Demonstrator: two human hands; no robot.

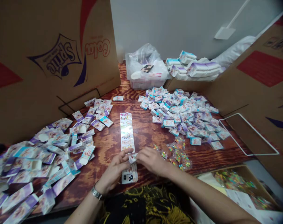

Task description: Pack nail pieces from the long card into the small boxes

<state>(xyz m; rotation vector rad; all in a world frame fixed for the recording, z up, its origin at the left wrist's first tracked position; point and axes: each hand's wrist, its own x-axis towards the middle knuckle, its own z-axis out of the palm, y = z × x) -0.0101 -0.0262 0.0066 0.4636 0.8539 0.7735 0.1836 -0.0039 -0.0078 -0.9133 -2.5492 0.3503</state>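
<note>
A small white cardboard box (132,158) is held between my two hands over the table's front middle. My left hand (115,170) grips its left side, with a metal watch on the wrist. The fingers of my right hand (153,160) close on its right end and hide part of it. Beneath the hands lies a long printed strip (126,129) with rows of small coloured pictures. Its near part shows black round figures. Small clear bags of coloured beads or candies (178,152) lie just right of my right hand.
Many similar boxes, some with open flaps, spread on the left (54,152). A pile of boxes (178,109) covers the right rear. Large cartons (50,62) flank the table (108,140). A bagged plastic tub (147,82) stands behind; a tray of coloured bags (237,180) sits lower right.
</note>
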